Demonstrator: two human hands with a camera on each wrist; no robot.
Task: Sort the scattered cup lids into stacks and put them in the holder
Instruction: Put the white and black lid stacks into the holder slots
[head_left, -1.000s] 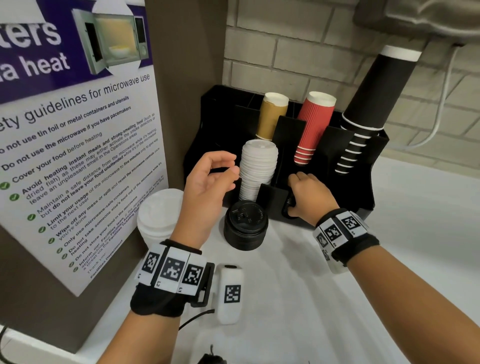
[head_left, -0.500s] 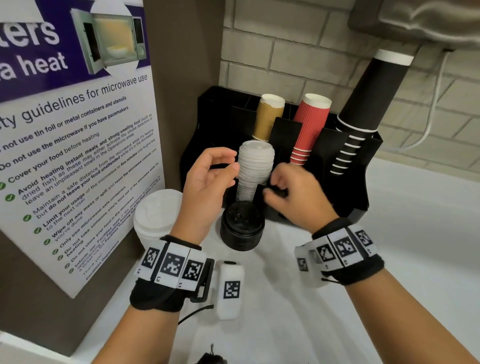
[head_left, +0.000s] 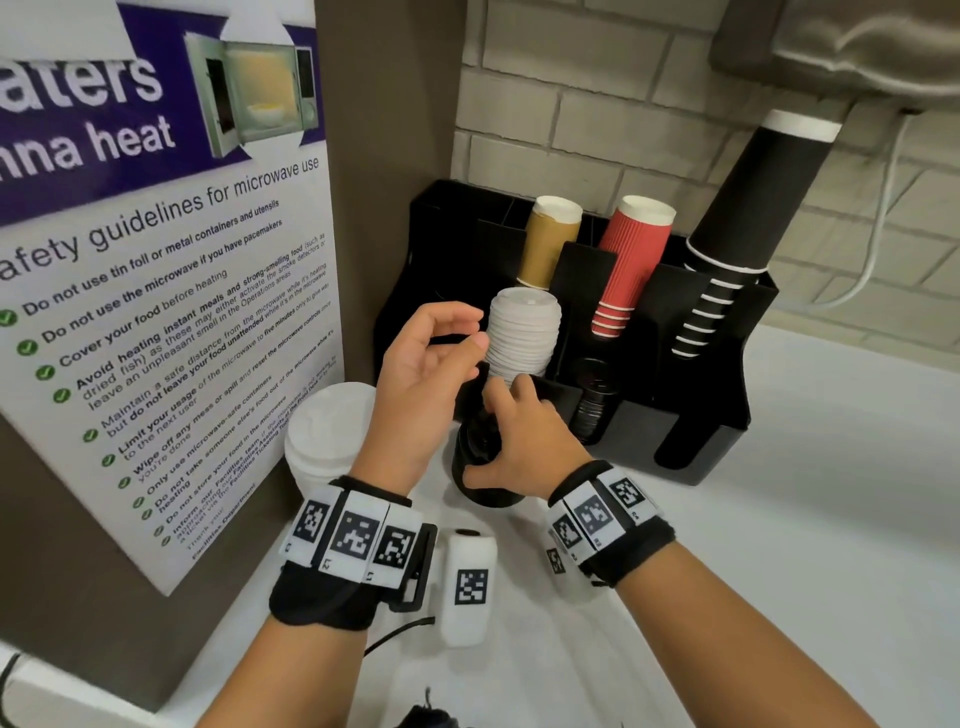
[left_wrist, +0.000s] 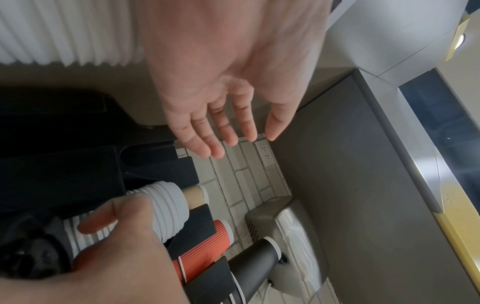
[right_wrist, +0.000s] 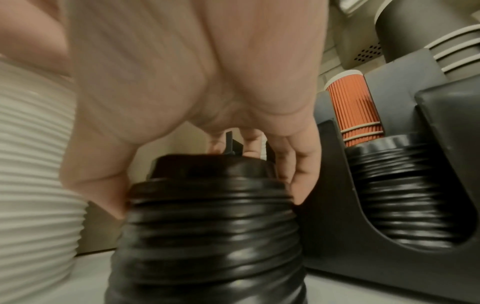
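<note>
Head view: on the white worktop (head_left: 779, 519) the right hand (head_left: 524, 447) has its grip curled round the black lid stack (head_left: 485, 491), just before the holder (head_left: 717, 436). The left hand (head_left: 421, 374) hovers loosely open, holding nothing, beside the white lids (head_left: 524, 332) standing in the holder.

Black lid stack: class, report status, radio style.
Right hand grips black lid stack on counter. Left hand open, empty. White lid stack already in holder.

Poster (head_left: 166, 291): "guidelines for microwave use", "Do not use".
</note>
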